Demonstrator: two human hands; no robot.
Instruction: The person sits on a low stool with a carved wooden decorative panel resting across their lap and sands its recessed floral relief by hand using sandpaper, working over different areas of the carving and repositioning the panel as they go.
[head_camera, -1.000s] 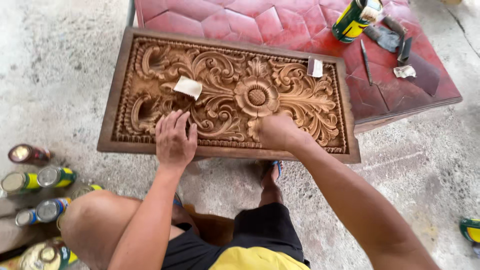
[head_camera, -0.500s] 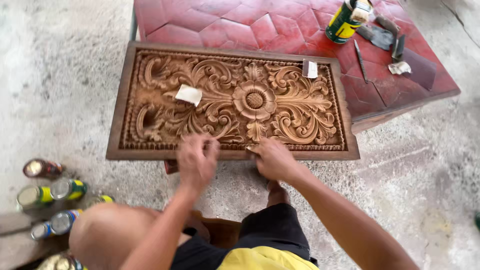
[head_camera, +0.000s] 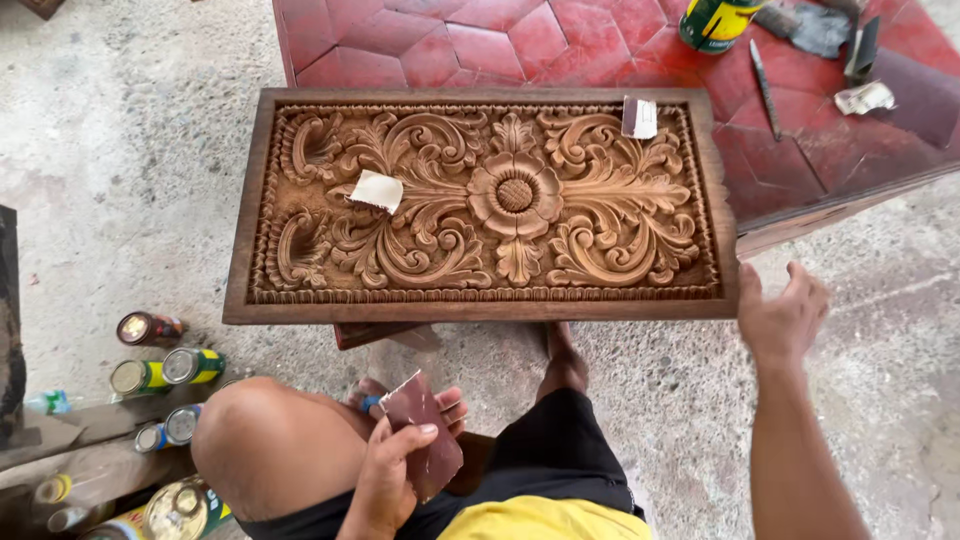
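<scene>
My left hand (head_camera: 395, 470) pinches a dark reddish sheet of sandpaper (head_camera: 425, 435) over my knee, thumb on top, fingers curled beneath. It looks thin and floppy (easily creased), so I judge a fold between the fingertips the surest hold. My right hand (head_camera: 780, 315) hangs open and empty just off the right end of the carved wooden panel (head_camera: 480, 205).

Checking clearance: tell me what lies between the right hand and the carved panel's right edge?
Nothing: in the head view, only bare concrete floor separates right hand from carved panel.
</scene>
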